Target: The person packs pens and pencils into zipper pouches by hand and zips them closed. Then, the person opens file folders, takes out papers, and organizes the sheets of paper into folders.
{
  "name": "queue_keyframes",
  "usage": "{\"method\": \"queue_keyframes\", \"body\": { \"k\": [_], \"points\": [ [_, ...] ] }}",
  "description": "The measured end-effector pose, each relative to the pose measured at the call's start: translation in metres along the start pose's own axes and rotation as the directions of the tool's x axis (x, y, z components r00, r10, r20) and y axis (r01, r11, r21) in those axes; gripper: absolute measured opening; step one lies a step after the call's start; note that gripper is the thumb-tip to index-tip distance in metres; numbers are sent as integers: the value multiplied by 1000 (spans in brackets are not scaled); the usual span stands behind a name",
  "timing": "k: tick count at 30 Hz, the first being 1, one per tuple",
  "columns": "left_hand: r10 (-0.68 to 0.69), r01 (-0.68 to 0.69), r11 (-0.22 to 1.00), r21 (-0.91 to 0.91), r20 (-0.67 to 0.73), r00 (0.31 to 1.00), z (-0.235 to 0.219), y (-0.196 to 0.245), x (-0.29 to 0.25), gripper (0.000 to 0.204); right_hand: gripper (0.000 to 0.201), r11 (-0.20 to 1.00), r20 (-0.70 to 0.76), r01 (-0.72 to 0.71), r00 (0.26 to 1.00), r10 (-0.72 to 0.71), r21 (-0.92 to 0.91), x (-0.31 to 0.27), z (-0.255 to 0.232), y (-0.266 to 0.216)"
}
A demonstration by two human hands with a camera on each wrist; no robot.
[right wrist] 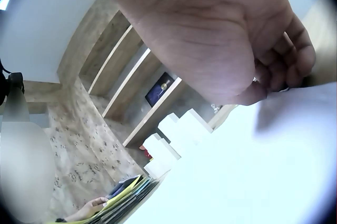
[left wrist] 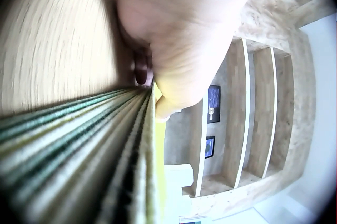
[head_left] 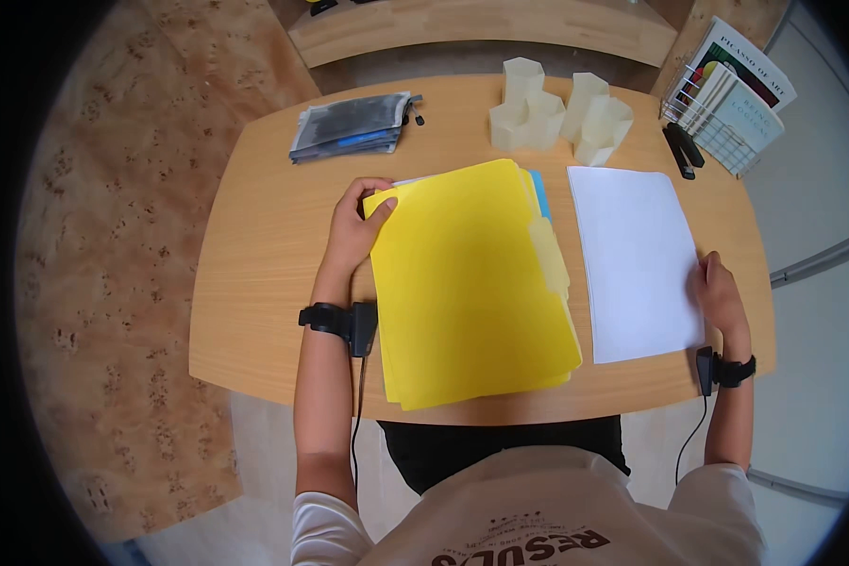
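A stack of file folders with a yellow one on top lies before me at the middle of the desk. At its upper left corner my left hand grips the edge, thumb on the yellow cover and fingers beneath. The left wrist view shows the layered edges of the stack, green, cream and dark, running up to that hand. To the right lies a stack of white paper. My right hand holds its right edge, with curled fingers at the side of the sheets.
Gray zip pouches lie at the back left. Pale hexagonal pen holders stand at the back, beside another such cluster. A black stapler sits by a wire rack of books at the back right.
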State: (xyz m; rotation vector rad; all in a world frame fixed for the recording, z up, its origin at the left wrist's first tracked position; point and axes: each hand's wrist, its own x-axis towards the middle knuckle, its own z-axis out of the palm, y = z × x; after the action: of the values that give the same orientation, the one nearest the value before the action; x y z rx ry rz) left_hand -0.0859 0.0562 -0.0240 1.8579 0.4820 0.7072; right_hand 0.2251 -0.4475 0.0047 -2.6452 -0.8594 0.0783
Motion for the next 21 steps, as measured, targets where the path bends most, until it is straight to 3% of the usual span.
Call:
{"method": "queue_keyframes", "body": {
  "k": [2, 4, 5, 7, 8, 9, 11, 15, 18, 21],
  "points": [
    [-12, 12, 1000, -3, 10, 1000, 0, 1, -1, 25, 16, 999, -35, 16, 999, -17, -44, -3, 3, -2],
    [-20, 20, 1000, -7, 16, 1000, 0, 4, -1, 27, 17, 972, -278, -68, 961, 3, -224, -5, 8, -16],
    [16, -17, 999, 36, 23, 1000, -1, 6, -2, 29, 17, 972, -278, -67, 961, 2, -226, -10, 8, -32],
    [51, -53, 996, 78, 28, 998, -2, 10, -3, 31, 22, 995, -275, 92, 956, -100, -40, -24, 0, -82],
    [75, -80, 990, 119, 51, 996, -2, 13, -4, 32, 27, 983, -45, 60, 998, -53, 175, -30, -5, -110],
    [99, -111, 981, 159, 81, 992, 0, 15, -3, 32, 28, 914, 8, 154, 985, -170, 375, -38, 0, -134],
    [93, -104, 984, 147, 81, 992, 2, 17, -4, 32, 27, 789, 64, 144, 972, -226, 597, -45, 16, -174],
    [103, -113, 981, 159, 68, 992, 1, 13, -4, 32, 33, 794, 113, 94, 973, -201, 600, -45, 39, -215],
    [100, -116, 970, 212, 83, 991, 2, 16, -5, 34, 35, 885, 113, 30, 989, -92, 464, -48, 48, -227],
    [105, -124, 971, 204, 99, 989, 1, 13, -4, 35, 38, 886, 22, 38, 998, -54, 462, -48, 59, -228]
  ]
}}
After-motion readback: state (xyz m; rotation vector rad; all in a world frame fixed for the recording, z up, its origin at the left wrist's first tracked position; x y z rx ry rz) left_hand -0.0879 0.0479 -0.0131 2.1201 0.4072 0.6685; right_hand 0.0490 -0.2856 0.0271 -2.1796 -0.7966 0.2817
